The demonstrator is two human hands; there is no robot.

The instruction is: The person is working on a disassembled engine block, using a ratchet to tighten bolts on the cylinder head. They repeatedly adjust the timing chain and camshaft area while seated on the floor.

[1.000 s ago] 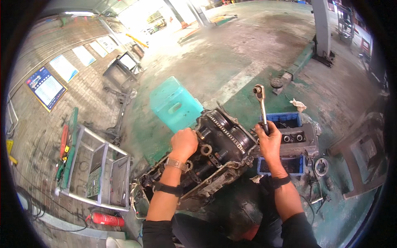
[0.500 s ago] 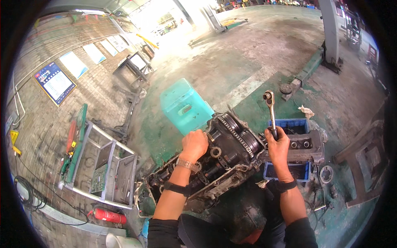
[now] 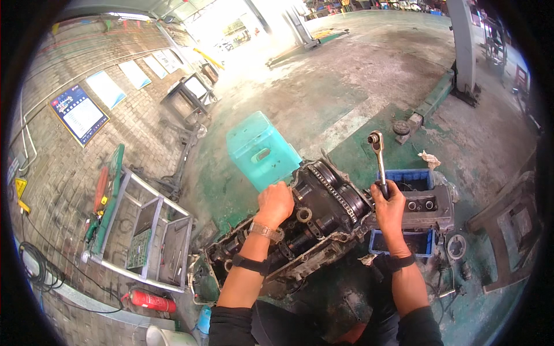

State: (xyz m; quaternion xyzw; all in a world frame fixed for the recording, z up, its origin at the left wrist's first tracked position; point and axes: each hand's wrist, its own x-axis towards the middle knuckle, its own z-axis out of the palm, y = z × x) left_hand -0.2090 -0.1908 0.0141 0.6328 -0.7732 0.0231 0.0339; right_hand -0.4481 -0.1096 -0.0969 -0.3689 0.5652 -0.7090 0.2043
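In my right hand is a ratchet wrench, gripped by its dark handle and held upright, head at the top, apart from the engine. My left hand is closed in a fist over the far side of an open, greasy engine cylinder head. Whatever those fingers hold, if anything, is hidden beneath them. A timing chain runs over dark round sprockets at the engine's right end. Camshaft parts and a round metal ring lie just right of my left hand.
Behind the engine stands a turquoise plastic stool. To the right lie a valve cover, blue bins and a metal frame. A metal rack and red fire extinguisher are at left. A lift post rises far right.
The whole view has shifted slightly. My right hand still holds the ratchet wrench upright, and my left fist remains over the same part of the engine.
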